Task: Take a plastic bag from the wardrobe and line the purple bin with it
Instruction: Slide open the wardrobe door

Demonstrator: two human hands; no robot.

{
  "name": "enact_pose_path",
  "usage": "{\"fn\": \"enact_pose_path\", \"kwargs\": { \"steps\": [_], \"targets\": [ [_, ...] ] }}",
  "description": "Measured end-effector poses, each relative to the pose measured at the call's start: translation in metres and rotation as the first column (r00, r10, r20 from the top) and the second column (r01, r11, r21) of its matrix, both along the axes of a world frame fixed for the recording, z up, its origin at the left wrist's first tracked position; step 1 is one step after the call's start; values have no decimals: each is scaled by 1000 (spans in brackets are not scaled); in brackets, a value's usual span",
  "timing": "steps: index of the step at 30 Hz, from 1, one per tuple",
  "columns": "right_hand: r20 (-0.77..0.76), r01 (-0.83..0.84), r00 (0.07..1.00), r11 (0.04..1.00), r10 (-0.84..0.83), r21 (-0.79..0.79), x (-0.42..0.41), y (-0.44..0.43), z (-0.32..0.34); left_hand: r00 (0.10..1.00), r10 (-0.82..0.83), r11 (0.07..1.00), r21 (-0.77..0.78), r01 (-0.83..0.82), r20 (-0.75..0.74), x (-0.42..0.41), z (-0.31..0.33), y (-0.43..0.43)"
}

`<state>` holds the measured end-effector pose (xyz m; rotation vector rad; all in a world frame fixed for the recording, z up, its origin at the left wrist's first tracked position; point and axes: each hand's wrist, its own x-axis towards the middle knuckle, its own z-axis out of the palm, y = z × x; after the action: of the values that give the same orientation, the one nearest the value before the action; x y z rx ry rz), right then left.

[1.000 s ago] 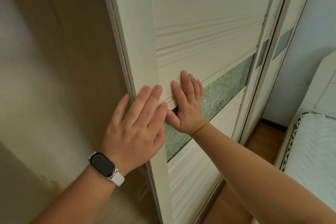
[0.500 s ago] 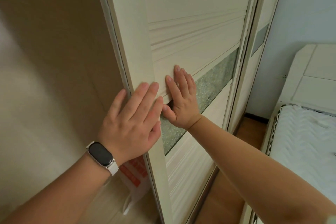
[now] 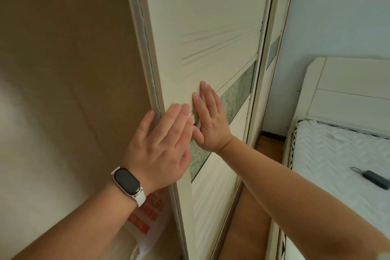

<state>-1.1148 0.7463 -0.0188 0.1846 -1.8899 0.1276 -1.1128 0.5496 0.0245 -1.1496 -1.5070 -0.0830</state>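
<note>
Across centre frame, top to bottom: cream sliding wardrobe door (image 3: 211,27), grooved panels, frosted green glass strip (image 3: 236,95) slanting through the middle. Left half of frame: open wardrobe interior (image 3: 63,69), plain brown walls. Right side: bed (image 3: 337,164), white quilted mattress and white headboard, wood floor between it and the wardrobe. Lower centre: left hand (image 3: 160,145), fingers extended and held together, palm flat against the door's left edge strip; white-strapped black smartwatch (image 3: 127,182) on the wrist. Just right of it, touching: right hand (image 3: 211,120), fingers straight and pressed flat on the door panel. Bottom left of centre, inside the wardrobe beneath the left wrist: white plastic bag (image 3: 147,221), red printing, partly hidden. Right edge, on the mattress: small dark device with cord loop (image 3: 375,178).
</note>
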Motion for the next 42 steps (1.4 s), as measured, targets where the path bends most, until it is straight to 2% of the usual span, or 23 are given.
{"fn": "enact_pose_path", "kwargs": {
  "steps": [6, 10, 22, 34, 42],
  "targets": [
    [43, 18, 999, 997, -15, -73, -1, 15, -6, 1000, -26, 1000, 14, 26, 12, -6, 0, 20],
    [54, 23, 998, 998, -19, -64, -5, 31, -6, 999, -35, 999, 2, 35, 13, -12, -2, 36],
    [-68, -17, 998, 998, 12, -65, -42, 108, -10, 999, 28, 999, 26, -27, -35, -40, -5, 112],
    [-15, -37, 999, 996, 36, -76, -62, 184, -9, 999, 33, 999, 6, -33, -34, -66, -5, 187],
    [8, -44, 999, 996, 44, -76, -64, 202, -7, 998, 56, 998, -10, -57, -27, -73, -7, 205]
  ]
}}
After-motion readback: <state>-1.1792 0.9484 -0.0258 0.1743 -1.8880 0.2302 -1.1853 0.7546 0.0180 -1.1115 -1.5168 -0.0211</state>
